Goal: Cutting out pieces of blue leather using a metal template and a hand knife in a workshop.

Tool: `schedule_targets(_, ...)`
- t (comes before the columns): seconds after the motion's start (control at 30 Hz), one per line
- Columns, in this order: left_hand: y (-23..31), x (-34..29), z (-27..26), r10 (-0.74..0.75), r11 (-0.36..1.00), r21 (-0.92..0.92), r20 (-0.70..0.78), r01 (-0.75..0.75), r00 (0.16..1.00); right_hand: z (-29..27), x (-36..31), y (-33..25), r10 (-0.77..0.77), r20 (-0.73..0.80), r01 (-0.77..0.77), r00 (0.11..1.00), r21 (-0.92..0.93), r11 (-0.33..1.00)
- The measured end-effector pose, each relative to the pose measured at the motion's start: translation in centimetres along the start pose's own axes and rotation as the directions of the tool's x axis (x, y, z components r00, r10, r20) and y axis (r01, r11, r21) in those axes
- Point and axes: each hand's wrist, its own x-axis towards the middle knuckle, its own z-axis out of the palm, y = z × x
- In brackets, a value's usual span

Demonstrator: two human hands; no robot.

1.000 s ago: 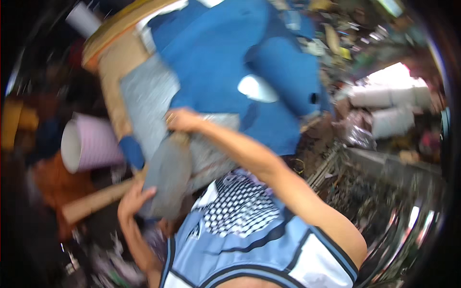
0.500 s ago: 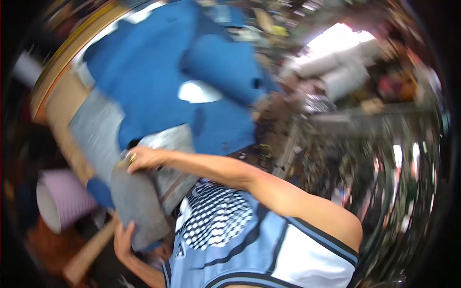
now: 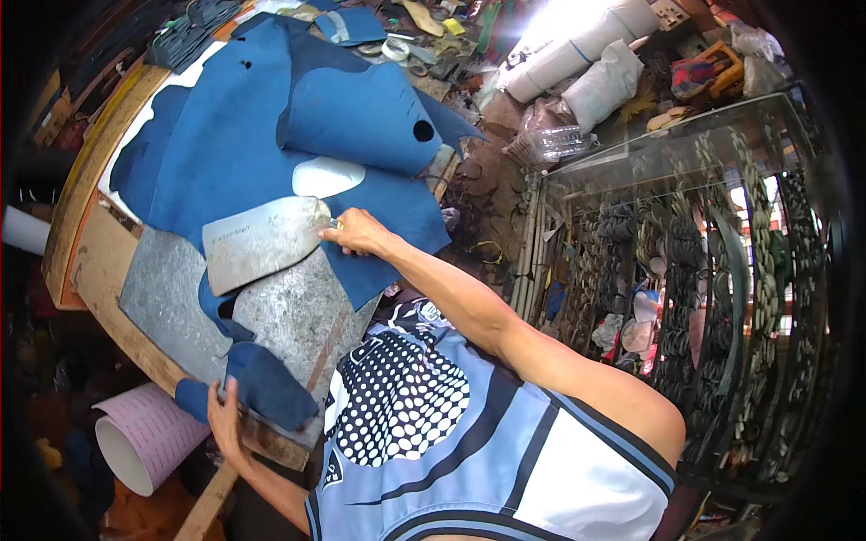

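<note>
My right hand [image 3: 359, 233] is closed on the narrow end of a flat grey plate [image 3: 262, 242] with rounded corners, tilted above the work surface. Under it lie a large blue leather sheet [image 3: 234, 135] and a mottled grey slab [image 3: 293, 302]. My left hand [image 3: 227, 419] is at the near edge of the bench, its thumb and fingers pointing up and apart. It is beside a small dark blue leather piece [image 3: 271, 383]; whether it touches the piece is unclear. Another grey sheet [image 3: 171, 293] lies left of the slab.
A pale pink roll [image 3: 158, 442] stands beyond the bench's wooden edge [image 3: 108, 257] at lower left. To the right is a glass-topped rack [image 3: 686, 162] hung with many dark strips. White rolls and bags [image 3: 604, 86] lie at the back right, with tape rolls [image 3: 394, 49] at the back.
The grey plate has moved from beside my left hand up and right over the blue leather, in my right hand. My left hand has come off it. The small blue piece is now uncovered.
</note>
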Motion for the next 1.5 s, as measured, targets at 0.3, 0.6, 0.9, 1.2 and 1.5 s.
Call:
schedule_targets(0.3, -2.6, 2.5, 3.9, 0.213, 0.943, -0.18, -0.326, -0.282, 0.921, 11.2, -4.8, -6.0, -0.373, 0.378, 0.348, 0.848, 0.135, 0.928)
schedule_targets(0.6, 0.7, -0.5, 3.6, 0.297, 0.703, -0.675, -0.006, -0.222, 0.955, 13.8, -5.3, -7.9, -0.324, 0.527, 0.236, 0.786, 0.229, 0.944)
schedule_targets(0.9, 7.4, 7.5, 2.3, 0.399, 0.91, 0.157, -0.581, -0.383, 0.71, 13.9, -7.1, -7.6, -0.344, 0.442, 0.296, 0.828, 0.177, 0.939)
schedule_targets(1.2, 8.5, 17.4, 9.8, 0.472, 0.875, 0.382, -0.541, -0.297, 0.696, 13.6, -7.6, -5.5, -0.449, 0.294, 0.465, 0.844, 0.016, 0.885)
schedule_targets(1.5, 6.6, 18.3, 9.9, 0.558, 0.82, 0.47, -0.533, -0.326, 0.636, -2.6, -17.2, -5.5, -0.743, 0.085, 0.748, 0.664, -0.087, 0.658)
